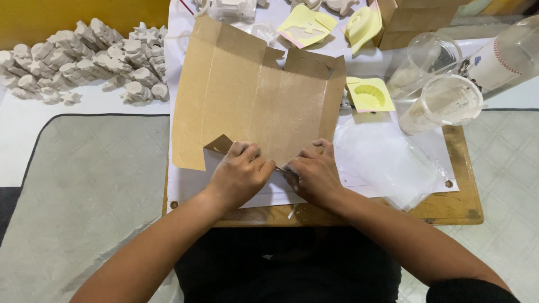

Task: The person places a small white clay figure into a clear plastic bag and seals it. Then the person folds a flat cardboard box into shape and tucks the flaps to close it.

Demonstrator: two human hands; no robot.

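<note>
A flattened brown cardboard box (252, 95) lies opened out on a low wooden board (460, 207) covered with white sheets. My left hand (238, 174) and my right hand (314, 171) are side by side at the cardboard's near edge, fingers curled and pinching that edge. Something thin shows between the two hands; I cannot tell what it is. A small flap (220, 143) sticks up just left of my left hand.
Several white plaster figures (84, 62) are piled at the far left. Yellow moulds (370, 94) lie beside the cardboard and behind it. Clear plastic cups (443, 104) and a bottle (505, 56) stand at the right. A clear plastic bag (387, 163) lies near my right hand.
</note>
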